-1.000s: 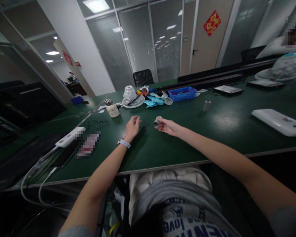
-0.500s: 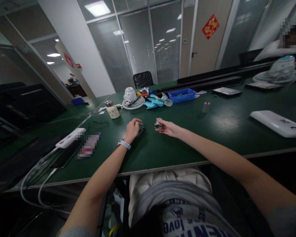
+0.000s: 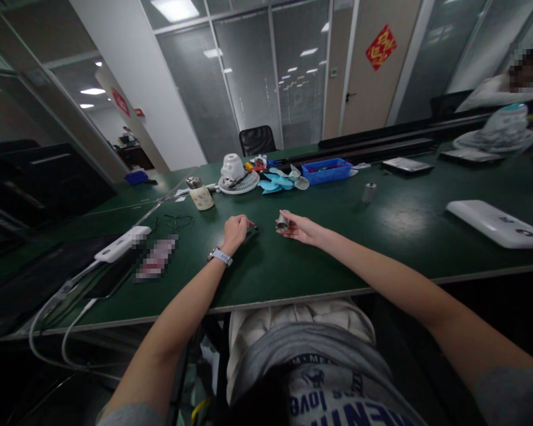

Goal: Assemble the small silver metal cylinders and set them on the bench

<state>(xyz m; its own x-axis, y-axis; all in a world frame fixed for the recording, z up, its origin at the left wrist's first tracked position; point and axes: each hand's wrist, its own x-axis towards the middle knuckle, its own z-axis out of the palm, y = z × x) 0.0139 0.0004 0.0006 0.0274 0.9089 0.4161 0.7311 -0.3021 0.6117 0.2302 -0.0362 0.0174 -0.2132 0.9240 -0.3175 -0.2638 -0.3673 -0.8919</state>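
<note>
My right hand (image 3: 302,229) is closed around a short grey metal cylinder (image 3: 283,221), its open-looking end turned toward me. It looks like a small motor casing, held just above the green table (image 3: 293,266). To the left, my left hand (image 3: 235,232) has its fingers curled, with thumb and forefinger at a small dark piece (image 3: 256,228) low over the tabletop. What that piece is cannot be made out. A similar metal cylinder (image 3: 369,192) stands upright farther off to the right, apart from both hands.
Beyond my hands lie a white fan body (image 3: 232,168), light-blue fan blades (image 3: 273,180) and a blue tray (image 3: 326,170). A cream bottle (image 3: 201,196) and a white power strip (image 3: 123,243) are on the left. On the right is a white casing (image 3: 497,223); a person sits behind.
My left fingers have curled in and come down onto the small dark piece on the table. The right hand still holds the metal cylinder in nearly the same place.
</note>
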